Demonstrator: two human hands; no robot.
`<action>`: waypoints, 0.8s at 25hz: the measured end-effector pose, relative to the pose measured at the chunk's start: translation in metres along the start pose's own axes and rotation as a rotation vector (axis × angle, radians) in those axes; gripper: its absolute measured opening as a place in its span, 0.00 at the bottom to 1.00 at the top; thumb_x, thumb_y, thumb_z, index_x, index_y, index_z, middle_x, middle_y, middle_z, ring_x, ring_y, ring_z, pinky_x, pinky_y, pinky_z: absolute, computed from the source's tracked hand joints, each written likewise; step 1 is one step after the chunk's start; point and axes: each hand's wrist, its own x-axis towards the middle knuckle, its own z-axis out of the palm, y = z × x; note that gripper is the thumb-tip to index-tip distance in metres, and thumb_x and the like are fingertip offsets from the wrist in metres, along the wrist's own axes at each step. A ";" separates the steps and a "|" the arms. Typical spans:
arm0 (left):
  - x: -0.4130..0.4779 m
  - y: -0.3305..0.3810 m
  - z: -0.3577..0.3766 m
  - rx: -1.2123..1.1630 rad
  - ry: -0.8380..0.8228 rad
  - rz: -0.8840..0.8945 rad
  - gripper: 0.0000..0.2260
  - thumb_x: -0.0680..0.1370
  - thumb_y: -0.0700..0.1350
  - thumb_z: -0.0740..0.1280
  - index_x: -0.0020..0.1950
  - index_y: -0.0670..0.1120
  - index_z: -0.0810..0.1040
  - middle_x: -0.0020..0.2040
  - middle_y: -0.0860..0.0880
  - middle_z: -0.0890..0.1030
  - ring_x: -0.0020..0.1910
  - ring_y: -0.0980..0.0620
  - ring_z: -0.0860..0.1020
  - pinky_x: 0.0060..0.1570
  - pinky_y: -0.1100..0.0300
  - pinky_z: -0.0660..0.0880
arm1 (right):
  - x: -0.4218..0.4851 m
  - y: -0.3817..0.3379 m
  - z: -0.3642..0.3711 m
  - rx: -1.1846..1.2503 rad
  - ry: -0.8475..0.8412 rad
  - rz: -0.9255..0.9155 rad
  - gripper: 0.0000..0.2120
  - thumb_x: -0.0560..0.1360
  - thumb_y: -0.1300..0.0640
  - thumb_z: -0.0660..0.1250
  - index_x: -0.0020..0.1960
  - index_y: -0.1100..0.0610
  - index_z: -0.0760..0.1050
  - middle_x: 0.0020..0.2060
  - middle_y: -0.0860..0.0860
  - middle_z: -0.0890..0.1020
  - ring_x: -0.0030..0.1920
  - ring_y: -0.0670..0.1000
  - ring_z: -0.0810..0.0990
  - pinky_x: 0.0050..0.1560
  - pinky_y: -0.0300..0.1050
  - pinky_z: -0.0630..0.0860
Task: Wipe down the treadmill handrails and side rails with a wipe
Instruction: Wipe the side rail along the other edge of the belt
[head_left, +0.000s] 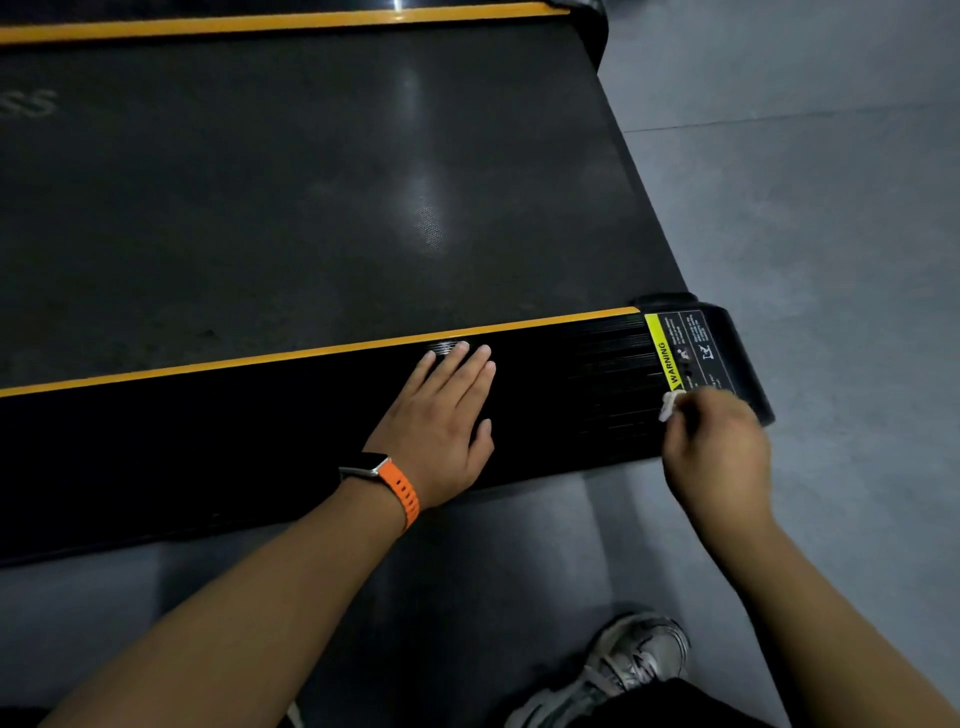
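The right hand (719, 447) pinches the wipe (670, 403) on the side rail (260, 431) at the warning label (675, 358), the left hand (441, 415) lies flat farther from it, and rubbing there may peel the label's edge.

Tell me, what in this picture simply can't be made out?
Head view, the only one:
The crumpled white wipe: mostly hidden inside the motion-blurred right hand.
The yellow-and-black warning label: its small print is too tiny to read.
The grey lettering on the black running belt: cut off by the left edge.
The handrails: outside the frame.
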 end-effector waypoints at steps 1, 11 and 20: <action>0.000 0.000 0.000 -0.003 0.001 0.000 0.29 0.81 0.53 0.53 0.80 0.42 0.66 0.81 0.45 0.64 0.81 0.45 0.60 0.80 0.43 0.56 | -0.005 -0.011 0.005 0.010 -0.008 -0.031 0.05 0.75 0.65 0.67 0.42 0.58 0.77 0.40 0.58 0.80 0.42 0.63 0.77 0.41 0.50 0.70; 0.001 -0.001 0.003 -0.017 0.013 0.001 0.29 0.81 0.53 0.53 0.80 0.42 0.66 0.81 0.45 0.64 0.81 0.45 0.59 0.80 0.43 0.56 | -0.019 -0.002 -0.001 0.008 0.031 0.020 0.05 0.76 0.66 0.66 0.42 0.60 0.77 0.39 0.57 0.79 0.42 0.62 0.77 0.40 0.47 0.66; 0.001 0.001 -0.001 -0.073 -0.001 -0.010 0.30 0.80 0.53 0.53 0.79 0.41 0.67 0.80 0.44 0.65 0.81 0.45 0.60 0.80 0.43 0.56 | -0.028 -0.033 0.016 0.037 -0.023 0.012 0.06 0.79 0.61 0.63 0.44 0.61 0.76 0.41 0.62 0.80 0.44 0.66 0.78 0.43 0.56 0.73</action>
